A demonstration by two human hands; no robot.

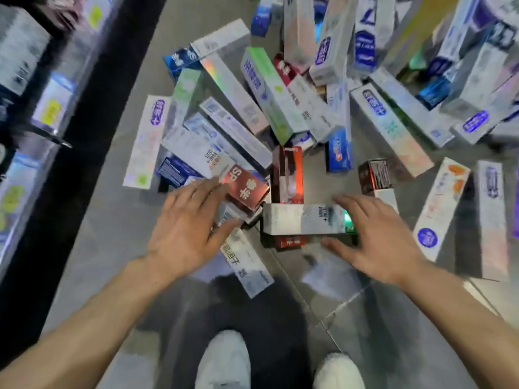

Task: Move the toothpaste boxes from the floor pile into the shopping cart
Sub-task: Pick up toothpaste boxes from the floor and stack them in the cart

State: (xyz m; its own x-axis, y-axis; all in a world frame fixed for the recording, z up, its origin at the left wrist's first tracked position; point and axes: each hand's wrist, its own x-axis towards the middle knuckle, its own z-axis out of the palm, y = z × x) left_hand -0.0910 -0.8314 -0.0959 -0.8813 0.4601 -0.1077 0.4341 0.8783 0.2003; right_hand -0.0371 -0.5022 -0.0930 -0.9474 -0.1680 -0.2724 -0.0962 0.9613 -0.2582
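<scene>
Several toothpaste boxes lie scattered in a pile point(280, 113) on the grey tiled floor. My left hand point(188, 226) hovers with spread fingers over the near left side of the pile, its fingertips beside a red box point(247, 192). My right hand point(376, 237) is spread at the right end of a white box point(303, 221) that lies crosswise on top of a dark red box point(288, 175); fingers and thumb bracket that end without closing on it. No shopping cart is in view.
A dark store shelf point(42, 113) with stocked boxes runs along the left side. More boxes stand stacked at the upper right point(449, 66). My two white shoes point(224, 360) stand on the floor just below the pile. A white box point(247, 265) lies between my hands.
</scene>
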